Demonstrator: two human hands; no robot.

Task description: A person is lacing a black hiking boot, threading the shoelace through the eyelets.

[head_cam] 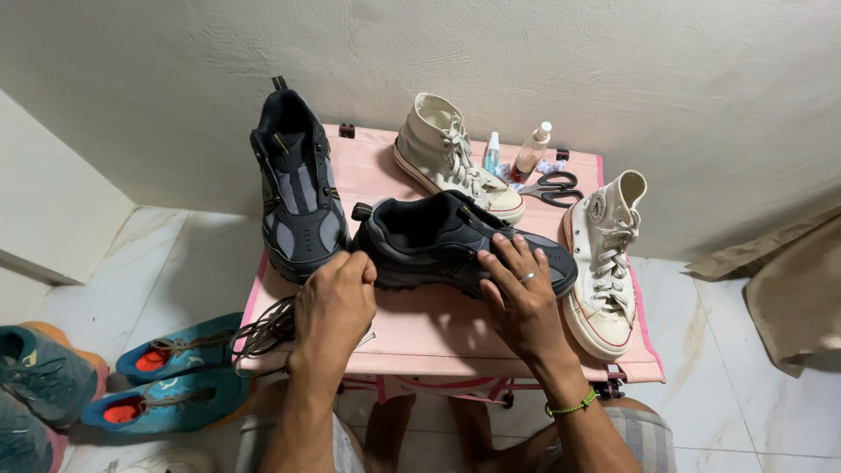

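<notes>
right hand (523, 293) lies spread and flat on the black shoe (464, 245), which lies on its side mid pink table (420, 328); left hand (333, 302) is curled shut on a brown lace (263, 328) by its heel — best keep that palm firm so the shoe stays put.

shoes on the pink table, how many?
4: black shoe back left, black shoe under both hands, white high-top at back, white high-top right.
</notes>
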